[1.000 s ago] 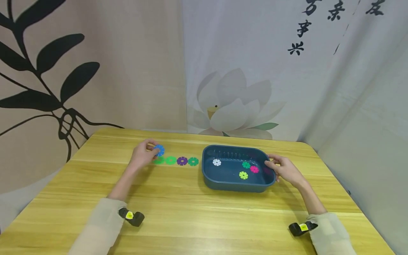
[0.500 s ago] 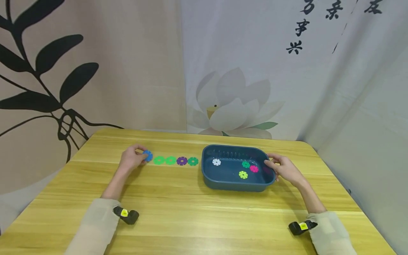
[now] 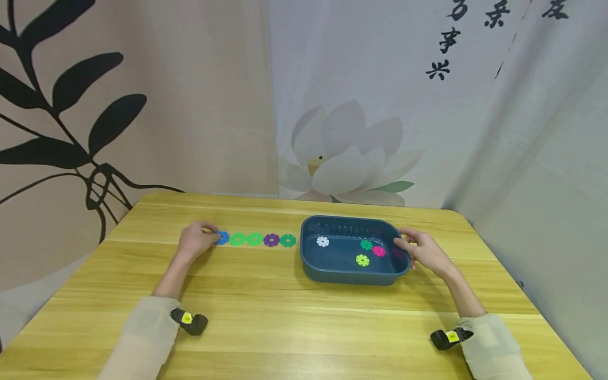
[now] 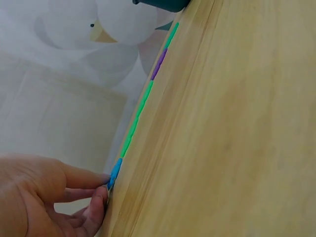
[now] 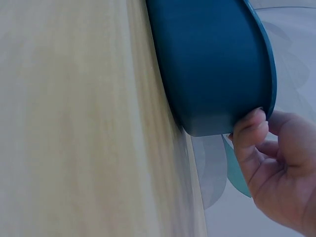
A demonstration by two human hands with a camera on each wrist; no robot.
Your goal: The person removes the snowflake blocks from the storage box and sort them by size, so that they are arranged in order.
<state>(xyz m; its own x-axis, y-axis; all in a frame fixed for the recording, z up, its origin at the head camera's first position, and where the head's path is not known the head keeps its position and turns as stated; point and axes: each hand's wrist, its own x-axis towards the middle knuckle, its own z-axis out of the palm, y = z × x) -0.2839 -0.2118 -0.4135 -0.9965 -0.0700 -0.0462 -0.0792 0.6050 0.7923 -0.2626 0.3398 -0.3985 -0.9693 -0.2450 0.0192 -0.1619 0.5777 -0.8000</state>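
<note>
My left hand (image 3: 196, 240) pinches the left edge of a blue notched plastic disc (image 3: 222, 238), which lies nearly flat on the table. Right of it runs a row of discs: a light green disc (image 3: 237, 239), a second light green disc (image 3: 255, 239), a purple disc (image 3: 272, 240) and a darker green disc (image 3: 287, 240). In the left wrist view the blue disc (image 4: 114, 174) sits at the near end of that row. My right hand (image 3: 424, 252) grips the right rim of a dark blue plastic basin (image 3: 351, 276), thumb inside and fingers outside.
Inside the basin lie a white disc (image 3: 323, 241), a green disc (image 3: 366, 245), a pink disc (image 3: 378, 251) and a yellow disc (image 3: 362, 260). The wooden table (image 3: 294, 327) ends at a printed curtain (image 3: 214, 105) behind.
My left hand has moved left from above the row with the blue disc, then lowered it onto the table at the row's left end. The right hand stays on the basin.
</note>
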